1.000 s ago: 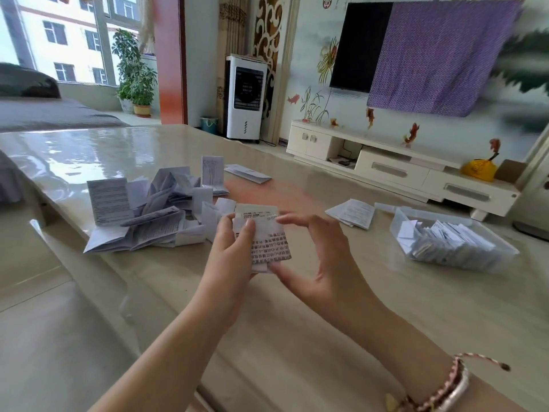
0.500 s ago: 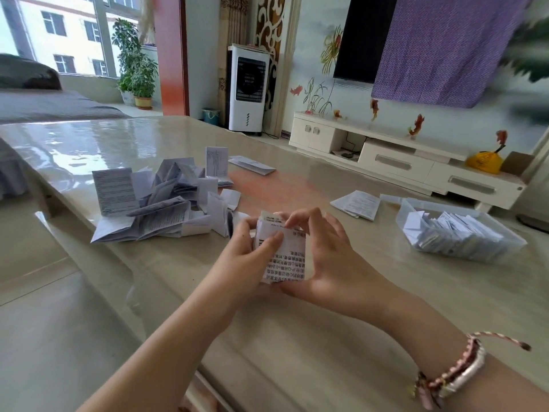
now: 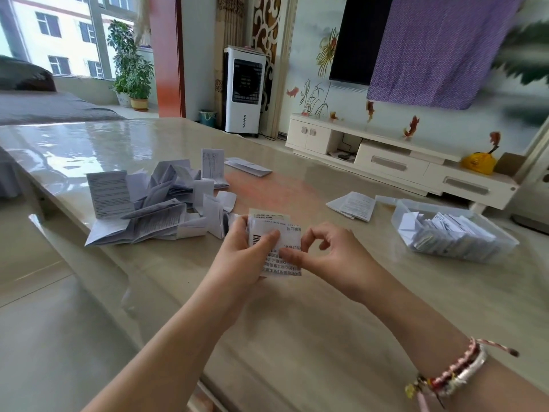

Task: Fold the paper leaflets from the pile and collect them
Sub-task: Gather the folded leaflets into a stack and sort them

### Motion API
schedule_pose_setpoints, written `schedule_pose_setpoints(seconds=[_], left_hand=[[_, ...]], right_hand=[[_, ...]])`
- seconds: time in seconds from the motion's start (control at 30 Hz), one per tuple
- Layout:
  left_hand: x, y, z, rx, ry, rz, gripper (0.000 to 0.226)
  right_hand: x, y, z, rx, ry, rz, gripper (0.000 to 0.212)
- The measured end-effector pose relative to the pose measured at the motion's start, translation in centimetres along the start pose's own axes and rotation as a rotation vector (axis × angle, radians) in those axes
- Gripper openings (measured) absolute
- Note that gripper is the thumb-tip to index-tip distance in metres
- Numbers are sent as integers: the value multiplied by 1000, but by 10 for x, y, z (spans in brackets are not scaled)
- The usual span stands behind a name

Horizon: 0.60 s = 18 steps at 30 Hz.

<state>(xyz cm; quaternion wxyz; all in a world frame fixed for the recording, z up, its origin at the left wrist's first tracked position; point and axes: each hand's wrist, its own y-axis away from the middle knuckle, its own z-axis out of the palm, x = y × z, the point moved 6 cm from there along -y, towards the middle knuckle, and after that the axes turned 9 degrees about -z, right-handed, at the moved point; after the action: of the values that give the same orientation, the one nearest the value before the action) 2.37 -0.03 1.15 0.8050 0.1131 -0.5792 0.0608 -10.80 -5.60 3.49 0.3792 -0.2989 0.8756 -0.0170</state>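
Head view, person seated at a glossy beige counter (image 3: 297, 322).

Centre: one printed leaflet (image 3: 282, 248), partly folded, held above the counter between both hands. Left hand (image 3: 237, 263) gripping the leaflet's left edge, thumb laid across the printed face, remaining fingers hidden behind the paper. Right hand (image 3: 332, 257) at the leaflet's right edge, thumb pressed on the lower printed face, index finger curled onto the upper right edge, other fingers curled loosely behind. Top flap of the leaflet standing slightly behind the front panel.

Left of the hands: loose pile of unfolded leaflets (image 3: 154, 200) lying on the counter, several sheets upright or tilted, the nearest sheets just beside the left hand.

Right of the hands: clear plastic box (image 3: 502, 236) on the counter, holding folded leaflets (image 3: 451, 233) packed in rows. Between box and hands, further back: a flat stack of leaflets (image 3: 353, 205). Beyond the pile: another flat leaflet (image 3: 248, 166).

Right wrist: beaded bracelets (image 3: 454, 373).

Background: white TV cabinet (image 3: 401, 165), dark screen partly draped with purple cloth (image 3: 439, 49), white air cooler (image 3: 245, 90), potted plant (image 3: 130, 66) by the window.
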Motion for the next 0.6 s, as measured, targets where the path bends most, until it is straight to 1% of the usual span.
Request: schedule_pose_setpoints(seconds=[0.1,0.17,0.27,0.33,0.4,0.43,0.5,0.57,0.6], left_hand=[[2,1,1,-5,54,-18,20],[3,4,2,-18,114,-71,21],[2,4,-2,8,145,-143,24],[0,2,-5,21,126,-173,23],[-3,3,-8,0,58,-182,25],[-4,4,-6,-36,41,-175,25],[-5,8,-2,-143,27,-171,29],[-4,11,3,-228,49,-205,38],[-5,11,4,-243,53,-222,35]], right_hand=[[-1,0,-1,-10,-173,27,28],[-2,-3,-8,37,-280,0,23],[0,-6,-21,124,-391,-30,14],[-5,-6,-24,89,-534,-65,15],[-12,-5,-21,-1,-672,-107,16],[-17,-4,-16,-48,-670,-128,15],[-21,-3,-7,-102,-525,-167,10],[-23,-5,-3,-69,-378,-204,4],[-23,-7,-4,-38,-323,-227,6]])
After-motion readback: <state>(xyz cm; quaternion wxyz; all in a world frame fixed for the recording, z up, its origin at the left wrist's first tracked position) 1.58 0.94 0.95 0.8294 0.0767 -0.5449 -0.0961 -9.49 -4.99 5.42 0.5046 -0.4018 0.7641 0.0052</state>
